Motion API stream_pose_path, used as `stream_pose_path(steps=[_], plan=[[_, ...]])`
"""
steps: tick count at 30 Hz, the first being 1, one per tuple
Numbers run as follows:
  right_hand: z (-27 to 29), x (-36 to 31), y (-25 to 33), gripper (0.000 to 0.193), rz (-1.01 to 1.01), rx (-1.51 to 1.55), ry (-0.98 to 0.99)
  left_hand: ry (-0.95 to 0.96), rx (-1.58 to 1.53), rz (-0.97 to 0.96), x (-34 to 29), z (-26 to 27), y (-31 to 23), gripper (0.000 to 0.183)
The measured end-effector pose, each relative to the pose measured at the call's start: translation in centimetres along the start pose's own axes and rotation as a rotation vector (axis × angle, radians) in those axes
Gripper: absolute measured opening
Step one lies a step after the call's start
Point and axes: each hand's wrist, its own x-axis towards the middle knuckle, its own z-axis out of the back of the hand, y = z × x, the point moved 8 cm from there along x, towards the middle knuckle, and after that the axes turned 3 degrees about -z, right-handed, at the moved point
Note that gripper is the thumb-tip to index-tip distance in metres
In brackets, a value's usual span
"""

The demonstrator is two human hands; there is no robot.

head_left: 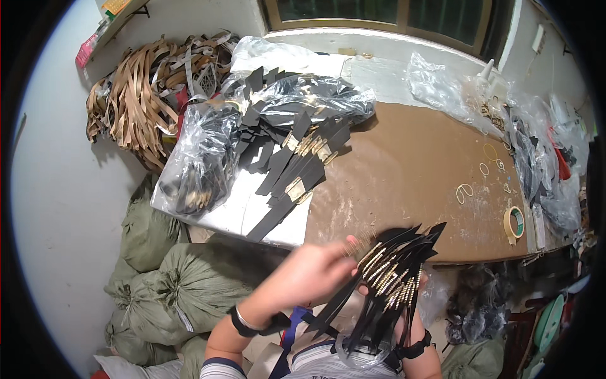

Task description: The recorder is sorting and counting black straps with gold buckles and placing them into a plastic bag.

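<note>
- Cradling black straps [386, 281], right fingers [363, 289], mostly hidden, grasp from below; left fingers [338, 268] blur alongside, grip unclear.
- Straps dangle by the near edge of the desk [398, 177], looking light, floppy.
- Gold beads [396, 292] probably slip: clasp mid-length, all together!

Wide fisheye view from the head, looking down, hands [315, 271] near, worktable [410, 177] beyond.

Your left hand [319, 268] extends rightward, blurred, its fingers partly bent. Your right hand [402, 324] is mostly hidden above its forearm [423, 362].
</note>
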Motion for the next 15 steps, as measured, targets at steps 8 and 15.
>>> stream_pose_path(steps=[8, 15], plan=[[1.0, -2.4, 1.4, 0.099, 0.045, 0.186, 0.052, -0.638, 0.45, -0.101, 3.5, 9.9, 6.2, 0.032], [1.8, -3.3, 1.8, 0.095, 0.067, 0.283, -0.08, -0.72, 0.557, -0.086, 4.7, 9.3, 7.1, 0.028]])
